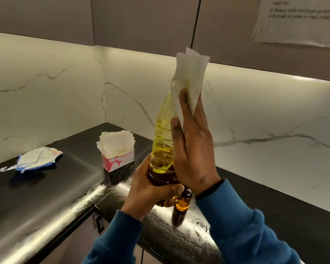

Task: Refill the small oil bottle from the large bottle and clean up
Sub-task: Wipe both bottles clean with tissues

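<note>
Black glossy countertop [46,197] beneath both hands. Crumpled white-and-blue wrapper [34,159] lies on it, far left of them. Printed instruction sheet [301,20] taped to cabinet, above and right; text mostly blurred.

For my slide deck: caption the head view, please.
Left hand grips the large oil bottle while right hand wipes it with a tissue.

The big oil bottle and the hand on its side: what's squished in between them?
In the head view, a white paper napkin lies between the right hand and the big oil bottle, which the left hand holds low down.
</note>
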{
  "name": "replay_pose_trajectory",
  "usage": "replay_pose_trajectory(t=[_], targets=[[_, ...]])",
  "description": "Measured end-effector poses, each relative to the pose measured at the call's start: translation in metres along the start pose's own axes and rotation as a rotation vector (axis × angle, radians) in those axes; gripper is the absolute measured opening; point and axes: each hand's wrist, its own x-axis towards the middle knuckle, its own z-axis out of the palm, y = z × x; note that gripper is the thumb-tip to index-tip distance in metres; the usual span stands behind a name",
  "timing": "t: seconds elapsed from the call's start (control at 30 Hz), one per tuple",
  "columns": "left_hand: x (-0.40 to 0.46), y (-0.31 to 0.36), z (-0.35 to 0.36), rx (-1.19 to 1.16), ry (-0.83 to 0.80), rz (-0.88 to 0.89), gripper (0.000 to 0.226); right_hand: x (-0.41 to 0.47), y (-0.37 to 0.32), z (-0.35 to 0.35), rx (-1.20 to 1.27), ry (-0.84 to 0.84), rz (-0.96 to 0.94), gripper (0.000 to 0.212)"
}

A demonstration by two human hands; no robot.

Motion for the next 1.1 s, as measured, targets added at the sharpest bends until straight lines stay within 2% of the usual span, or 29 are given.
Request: replay_pose_trajectory(t=[0.07, 0.17, 0.3, 0.43, 0.5, 0.57, 0.63, 0.73, 0.83, 1.0, 1.1], targets=[[0.001, 0.000, -0.004, -0.022, 0.068, 0.005, 0.057, -0.022, -0.007, 0.007, -0.006, -0.094, -0.001, 0.058], [0.004, 0.009, -0.011, -0.124, 0.163, 0.014, 0.045, -0.064, -0.015, 0.021, 0.009, -0.177, -0.142, 0.061], [0.004, 0.012, -0.015, -0.038, 0.094, 0.012, 0.043, -0.056, -0.013, 0.016, -0.014, -0.179, -0.116, 0.058], [-0.003, 0.005, -0.009, 0.014, -0.048, -0.020, 0.063, -0.008, -0.010, -0.002, -0.041, 0.022, -0.032, 0.054], [-0.004, 0.005, -0.004, 0.005, -0.085, -0.030, 0.066, 0.000, -0.007, -0.005, -0.002, 0.099, 0.012, 0.051], [-0.003, 0.005, -0.005, -0.035, -0.066, -0.037, 0.067, -0.015, -0.008, 0.002, 0.042, 0.075, 0.059, 0.054], [-0.002, 0.008, -0.010, -0.093, 0.002, -0.049, 0.071, -0.044, -0.015, 0.015, 0.107, -0.032, 0.082, 0.058], [0.002, 0.013, -0.022, -0.138, 0.069, -0.048, 0.090, -0.074, -0.019, 0.027, 0.159, -0.135, 0.022, 0.056], [0.001, 0.014, -0.024, -0.179, 0.029, -0.047, 0.080, -0.053, -0.016, 0.019, 0.134, -0.153, 0.038, 0.059], [-0.003, 0.008, -0.011, -0.233, -0.029, -0.055, 0.074, 0.005, -0.014, -0.004, 0.233, 0.053, 0.097, 0.062], [-0.005, 0.006, -0.008, -0.244, 0.007, -0.063, 0.063, -0.008, -0.012, 0.001, 0.241, 0.005, 0.120, 0.061]])
